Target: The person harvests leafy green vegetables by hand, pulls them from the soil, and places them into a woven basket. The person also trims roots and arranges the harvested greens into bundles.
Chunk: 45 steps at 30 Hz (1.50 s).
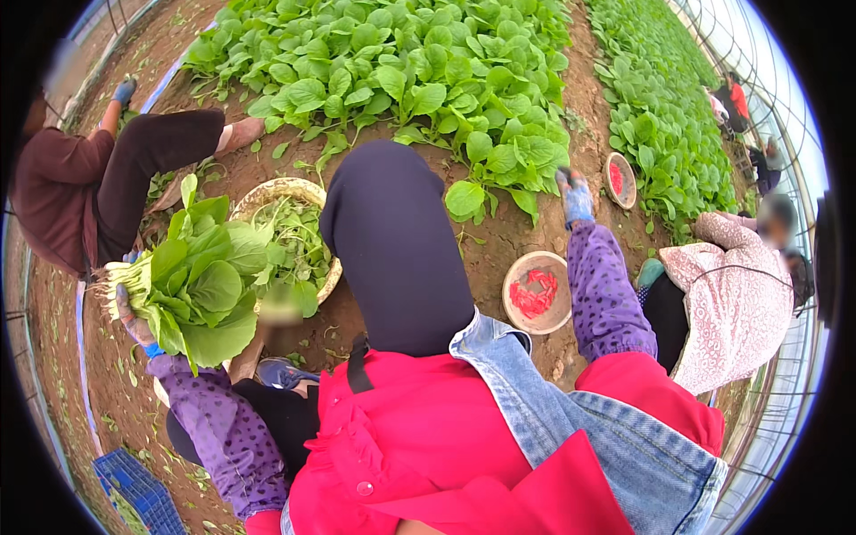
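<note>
My left hand [136,319], in a stained glove, grips a bunch of leafy greens [207,281] by its white stems, with the roots pointing left. Beneath and beside that bunch stands a worn round basin [281,189] holding loose, smaller greens [294,231]. My right hand [576,197], in a blue glove with dark fingertips, reaches out to the right edge of the bed of leafy plants [428,87]. Its fingers are near the outer leaves; whether they hold anything is unclear. Below it, a round bowl [562,304] contains red strips [533,294].
Another bowl [628,192] with red pieces sits right of my right hand. A second planted bed [655,100] runs along the right. Co-workers crouch at left [67,174] and right [729,301], others farther back. A blue plastic crate [140,491] lies lower left.
</note>
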Motion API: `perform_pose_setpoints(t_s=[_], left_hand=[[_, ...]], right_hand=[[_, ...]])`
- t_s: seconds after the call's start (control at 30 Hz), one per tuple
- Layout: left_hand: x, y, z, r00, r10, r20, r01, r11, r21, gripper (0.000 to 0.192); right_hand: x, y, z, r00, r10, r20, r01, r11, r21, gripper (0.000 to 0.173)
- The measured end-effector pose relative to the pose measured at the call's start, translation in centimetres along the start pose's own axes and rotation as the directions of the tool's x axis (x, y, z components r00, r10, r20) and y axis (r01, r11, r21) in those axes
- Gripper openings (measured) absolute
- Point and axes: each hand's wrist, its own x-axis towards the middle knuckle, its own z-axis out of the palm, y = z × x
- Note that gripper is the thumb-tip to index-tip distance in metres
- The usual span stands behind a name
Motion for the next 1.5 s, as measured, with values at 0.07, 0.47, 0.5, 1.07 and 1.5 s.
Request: perform_pose_setpoints(t_s=[0.07, 0.47, 0.5, 1.07, 1.5], left_hand=[[0.7, 0.7, -1.9, 0.999, 0.032, -0.017, -0.031, 0.997, 0.069, 0.065], [-0.3, 1.5, 7.3, 0.999, 0.033, -0.003, -0.032, 0.984, 0.173, 0.060], [-0.3, 2.0, 7.3, 1.000, 0.023, 0.013, -0.024, 0.985, 0.168, 0.061], [-3.1, -5.7, 17.2, 0.997, -0.042, 0.070, 0.023, 0.968, 0.249, 0.045], [-2.8, -9.1, 27.0, 0.975, -0.044, 0.216, -0.068, 0.873, 0.483, 0.036]], right_hand=[[-6.8, 7.8, -2.5, 0.921, 0.390, 0.005, -0.374, 0.885, -0.278, 0.049], [-22.3, 21.0, 7.1, 0.469, 0.738, 0.484, -0.870, 0.479, 0.112, 0.033], [-21.3, 20.6, 7.2, 0.464, 0.747, 0.477, -0.885, 0.417, 0.207, 0.033], [-5.7, -7.3, 3.0, 0.886, 0.122, 0.446, -0.443, 0.501, 0.743, 0.063], [-4.5, -44.1, 4.1, 0.402, -0.908, 0.117, 0.245, 0.230, 0.942, 0.097]])
